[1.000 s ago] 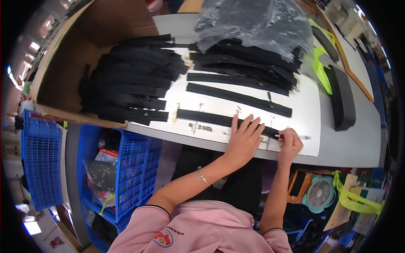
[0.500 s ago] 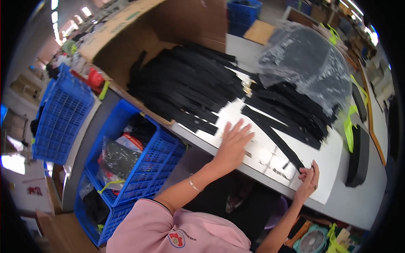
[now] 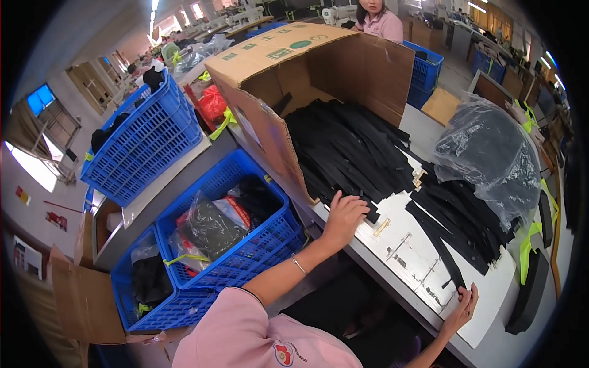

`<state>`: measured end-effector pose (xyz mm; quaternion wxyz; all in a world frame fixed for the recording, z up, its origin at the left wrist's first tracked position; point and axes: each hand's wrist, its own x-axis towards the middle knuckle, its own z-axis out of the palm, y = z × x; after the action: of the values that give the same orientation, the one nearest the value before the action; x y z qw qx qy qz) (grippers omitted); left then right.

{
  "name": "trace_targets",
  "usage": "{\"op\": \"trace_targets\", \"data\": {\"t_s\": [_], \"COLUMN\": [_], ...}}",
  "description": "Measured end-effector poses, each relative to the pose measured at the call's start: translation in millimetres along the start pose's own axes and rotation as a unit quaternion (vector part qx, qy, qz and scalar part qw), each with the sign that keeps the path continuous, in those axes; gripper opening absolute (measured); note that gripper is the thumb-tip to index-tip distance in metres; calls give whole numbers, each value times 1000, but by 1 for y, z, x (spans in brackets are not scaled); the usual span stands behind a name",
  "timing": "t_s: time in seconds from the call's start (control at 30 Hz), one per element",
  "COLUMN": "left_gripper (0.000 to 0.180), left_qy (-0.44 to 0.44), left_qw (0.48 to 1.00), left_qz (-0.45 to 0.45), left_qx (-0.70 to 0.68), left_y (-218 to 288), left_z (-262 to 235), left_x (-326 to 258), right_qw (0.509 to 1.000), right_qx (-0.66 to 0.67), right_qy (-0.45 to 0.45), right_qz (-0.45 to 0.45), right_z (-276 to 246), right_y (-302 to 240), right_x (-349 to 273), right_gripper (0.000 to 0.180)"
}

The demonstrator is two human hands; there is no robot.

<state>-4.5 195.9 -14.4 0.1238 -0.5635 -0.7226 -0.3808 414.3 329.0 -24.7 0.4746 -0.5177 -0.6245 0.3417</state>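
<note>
My left hand [image 3: 345, 218] is at the near edge of a large pile of black fabric strips [image 3: 350, 144], its fingertips on the ends of the nearest ones. Its fingers are bent and a little apart, with no clear grip. At the table's front right, my right hand [image 3: 461, 308] has its fingers closed at the near end of one black strip [image 3: 443, 253]. That strip runs back toward a second, smaller bunch of black strips [image 3: 463, 218]. Under the strips lies a white board [image 3: 392, 230] with dark marks and a scrap of tan tape.
An open cardboard box [image 3: 270, 46] on its side holds the large pile. Clear plastic [image 3: 485, 150] covers part of the smaller bunch. Blue baskets [image 3: 245, 239] with bagged goods stand at the left. A black padded bar [image 3: 529, 294] lies at the right; a person [image 3: 383, 24] is behind.
The view has swung left and up, bringing a person into sight. My left hand has moved from the bare board onto the near strip ends. My right hand stays at the single strip's end.
</note>
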Motion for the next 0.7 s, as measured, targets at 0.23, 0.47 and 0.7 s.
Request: {"op": "trace_targets", "data": {"t_s": [0.23,0.47,0.7], "left_gripper": [17,34,35], "left_qy": [-77,-188,-213], "left_qw": [981,953,939], "left_qz": [72,154,147], "left_qx": [-166,-183,-226], "left_y": [112,181,190], "left_z": [51,109,98], "left_x": [-5,-25,-24], "right_qw": [997,989,910], "right_qx": [-43,-90,-314], "right_qy": [-16,66,-13], "right_qz": [-56,-93,-270], "right_z": [2,22,31], "right_y": [-3,-28,-34], "right_x": [-6,-23,-63], "right_gripper": [35,25,47]}}
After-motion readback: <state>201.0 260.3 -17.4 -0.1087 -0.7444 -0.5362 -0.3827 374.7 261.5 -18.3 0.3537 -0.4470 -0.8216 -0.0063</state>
